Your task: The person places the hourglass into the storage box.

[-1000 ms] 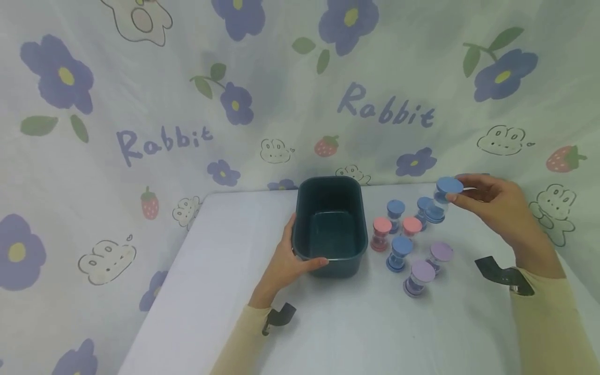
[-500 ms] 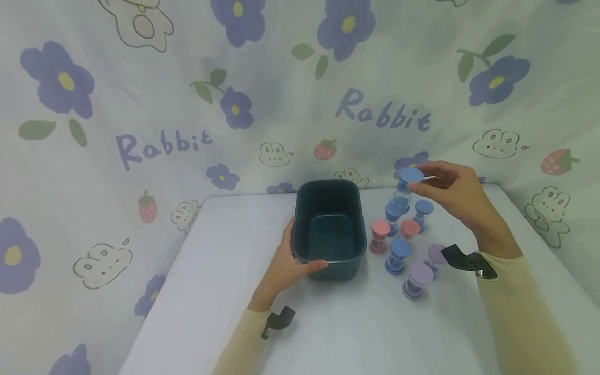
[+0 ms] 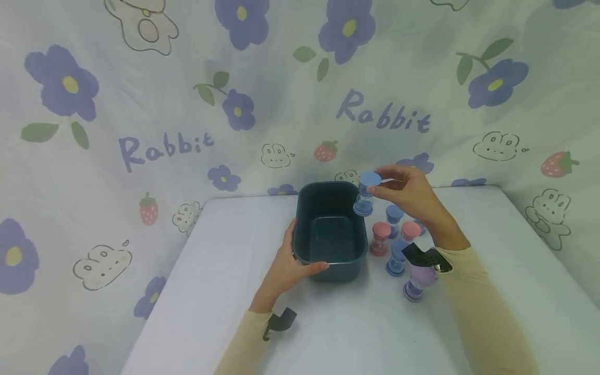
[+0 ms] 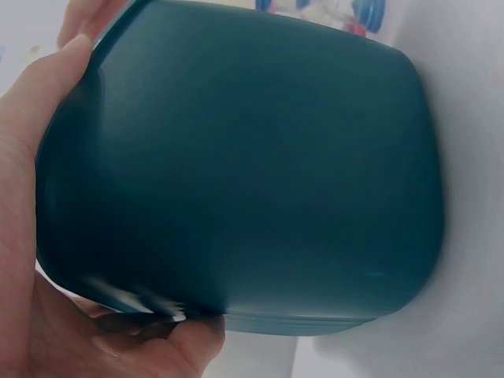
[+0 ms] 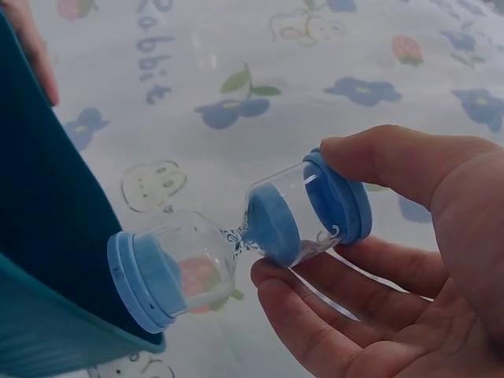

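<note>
In the head view I see the person's left grip (image 3: 285, 266) clasping the dark green bin (image 3: 336, 272) on the table (image 3: 239, 255), thumb over the near edge and fingers along the left side, I judge to keep it from sliding. The right grip (image 3: 413, 197) pinches a blue hourglass (image 3: 364, 197) by its upper cap, so the lower end hangs below the fingers at the bin's far right corner, slightly tilted; I cannot tell whether it touches the rim. The other hourglasses (image 3: 396, 258) stand upright to the right of the bin, a spot that I judge easy for the right grip to reach. Through the left wrist view I see the bin's outer wall, with fingers grasping it at two edges, a spread hold that probably steadies it well. Through the right wrist view I see the thumb on one side of the upper cap and fingers on the other, likely because the cap is sturdier to pinch than the thin glass neck. The hourglass points away from the palm, its free cap overlapping the bin's edge from this angle.
</note>
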Demonstrator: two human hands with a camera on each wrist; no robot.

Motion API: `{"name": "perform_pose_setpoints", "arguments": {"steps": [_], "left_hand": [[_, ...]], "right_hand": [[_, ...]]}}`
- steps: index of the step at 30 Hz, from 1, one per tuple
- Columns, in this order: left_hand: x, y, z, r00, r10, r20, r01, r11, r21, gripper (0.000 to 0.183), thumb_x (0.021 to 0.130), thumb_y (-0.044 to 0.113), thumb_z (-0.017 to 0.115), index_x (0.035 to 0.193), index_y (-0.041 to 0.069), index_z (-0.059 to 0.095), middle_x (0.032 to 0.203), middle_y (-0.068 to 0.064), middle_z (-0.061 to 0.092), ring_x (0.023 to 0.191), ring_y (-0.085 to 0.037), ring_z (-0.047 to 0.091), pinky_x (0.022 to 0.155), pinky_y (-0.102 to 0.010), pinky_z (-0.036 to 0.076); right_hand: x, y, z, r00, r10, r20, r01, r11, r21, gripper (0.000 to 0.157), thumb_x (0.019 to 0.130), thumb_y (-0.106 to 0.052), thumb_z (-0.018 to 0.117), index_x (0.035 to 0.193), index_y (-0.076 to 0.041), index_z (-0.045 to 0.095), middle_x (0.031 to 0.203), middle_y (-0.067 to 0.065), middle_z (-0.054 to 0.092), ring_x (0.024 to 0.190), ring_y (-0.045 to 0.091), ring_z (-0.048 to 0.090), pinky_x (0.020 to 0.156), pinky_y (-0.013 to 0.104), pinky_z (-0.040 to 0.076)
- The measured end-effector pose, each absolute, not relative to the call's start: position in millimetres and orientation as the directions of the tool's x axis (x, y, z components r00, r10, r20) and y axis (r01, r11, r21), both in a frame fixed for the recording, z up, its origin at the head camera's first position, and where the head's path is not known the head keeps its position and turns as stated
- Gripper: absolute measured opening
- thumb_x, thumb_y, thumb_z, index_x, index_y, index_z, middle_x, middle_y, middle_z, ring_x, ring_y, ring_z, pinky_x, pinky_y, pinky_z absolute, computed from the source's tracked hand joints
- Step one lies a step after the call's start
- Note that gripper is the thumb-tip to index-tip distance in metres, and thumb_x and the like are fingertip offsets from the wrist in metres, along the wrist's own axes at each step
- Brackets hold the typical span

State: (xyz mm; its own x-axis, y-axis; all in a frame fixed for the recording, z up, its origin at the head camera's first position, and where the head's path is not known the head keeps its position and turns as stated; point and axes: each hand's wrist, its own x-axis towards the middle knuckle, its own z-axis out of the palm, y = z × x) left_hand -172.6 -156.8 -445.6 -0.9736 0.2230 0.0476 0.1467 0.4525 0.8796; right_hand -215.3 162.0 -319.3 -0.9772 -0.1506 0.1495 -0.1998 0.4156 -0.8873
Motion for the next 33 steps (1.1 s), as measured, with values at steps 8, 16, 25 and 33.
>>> {"name": "perform_pose_setpoints", "arguments": {"steps": [8, 16, 25, 33], "left_hand": [[-173.1, -155.0, -446.0, -0.972, 0.231, 0.050, 0.153, 0.452, 0.879, 0.131, 0.070, 0.058, 0.091, 0.166, 0.034, 0.005, 0.174, 0.003, 0.019, 0.158, -0.032, 0.028, 0.124, -0.067, 0.030], [-172.5, -155.8, -445.8, -0.971, 0.235, 0.048, 0.154, 0.458, 0.876, 0.130, 0.071, 0.058, 0.090, 0.166, 0.033, 0.005, 0.174, 0.001, 0.019, 0.159, -0.033, 0.028, 0.123, -0.068, 0.029], [-171.8, -157.3, -445.9, -0.970, 0.237, 0.050, 0.154, 0.444, 0.882, 0.130, 0.070, 0.057, 0.091, 0.166, 0.034, 0.005, 0.174, 0.001, 0.021, 0.158, -0.032, 0.029, 0.124, -0.066, 0.030], [-170.9, -157.2, -446.1, -0.972, 0.233, 0.042, 0.146, 0.450, 0.881, 0.130, 0.071, 0.057, 0.090, 0.166, 0.035, 0.004, 0.173, 0.004, 0.021, 0.158, -0.030, 0.029, 0.125, -0.065, 0.028]], "right_hand": [[-229.5, 138.8, -327.8, -0.970, -0.177, 0.166, -0.220, 0.355, -0.908, 0.050, 0.092, -0.030, 0.079, 0.135, -0.010, 0.064, 0.135, 0.012, 0.066, 0.120, 0.031, 0.071, 0.110, 0.054, 0.053], [-244.2, 119.8, -333.6, -0.969, -0.191, 0.156, -0.215, 0.342, -0.915, 0.053, 0.092, -0.030, 0.080, 0.137, -0.008, 0.063, 0.138, 0.013, 0.065, 0.123, 0.034, 0.069, 0.114, 0.057, 0.049], [-257.8, 96.3, -338.3, -0.963, -0.207, 0.172, -0.227, 0.281, -0.933, 0.054, 0.090, -0.024, 0.081, 0.138, -0.009, 0.063, 0.138, 0.014, 0.064, 0.123, 0.035, 0.069, 0.107, 0.051, 0.056], [-267.2, 79.3, -339.7, -0.971, -0.215, 0.105, -0.173, 0.325, -0.930, 0.054, 0.088, -0.026, 0.082, 0.133, -0.004, 0.064, 0.130, 0.018, 0.066, 0.124, 0.036, 0.068, 0.110, 0.051, 0.054]]}}
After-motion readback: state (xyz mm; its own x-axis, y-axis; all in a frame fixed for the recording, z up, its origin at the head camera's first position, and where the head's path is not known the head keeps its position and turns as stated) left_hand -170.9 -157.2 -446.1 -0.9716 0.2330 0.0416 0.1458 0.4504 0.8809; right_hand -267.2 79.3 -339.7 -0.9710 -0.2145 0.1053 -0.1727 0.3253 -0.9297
